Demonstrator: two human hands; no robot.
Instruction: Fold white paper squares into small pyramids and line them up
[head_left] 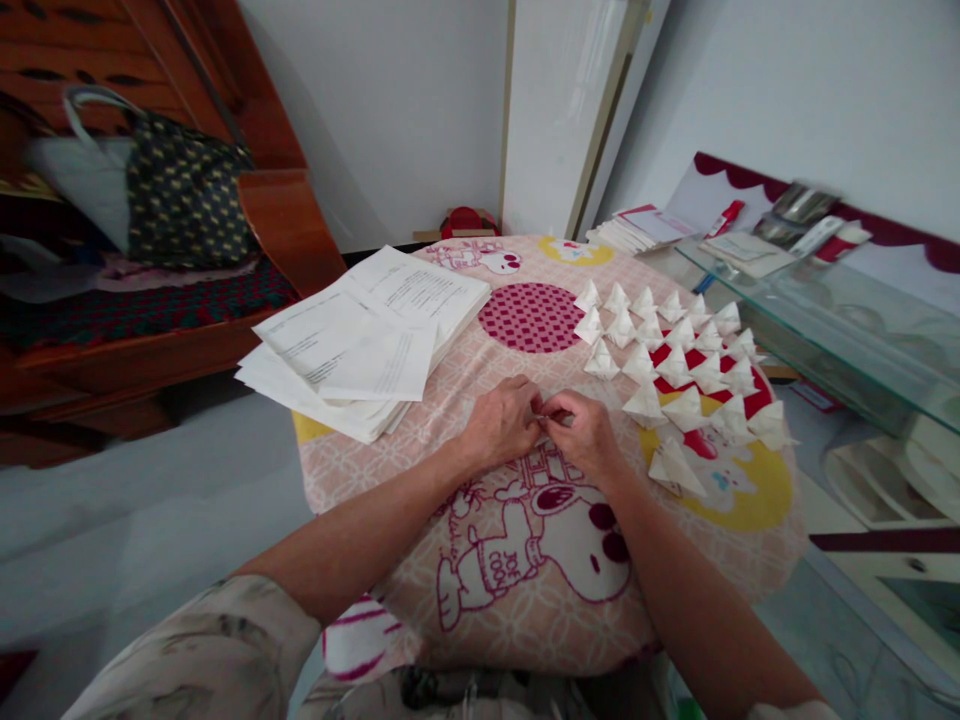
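My left hand (501, 424) and my right hand (585, 435) meet at the middle of a table covered by a pink cartoon-print cloth (540, 560). Both have their fingers pinched together on a small piece of white paper (553, 418) that is mostly hidden between them. Several folded white paper triangles (675, 375) lie in rows just right of my hands. A stack of printed white sheets (360, 345) rests on the table's left side, beyond my left hand.
A glass counter (847, 310) with papers and small items runs along the right. A wooden bench (150, 300) with a dark patterned bag (184, 195) stands at the left. A red object (466, 222) sits on the floor by the back wall.
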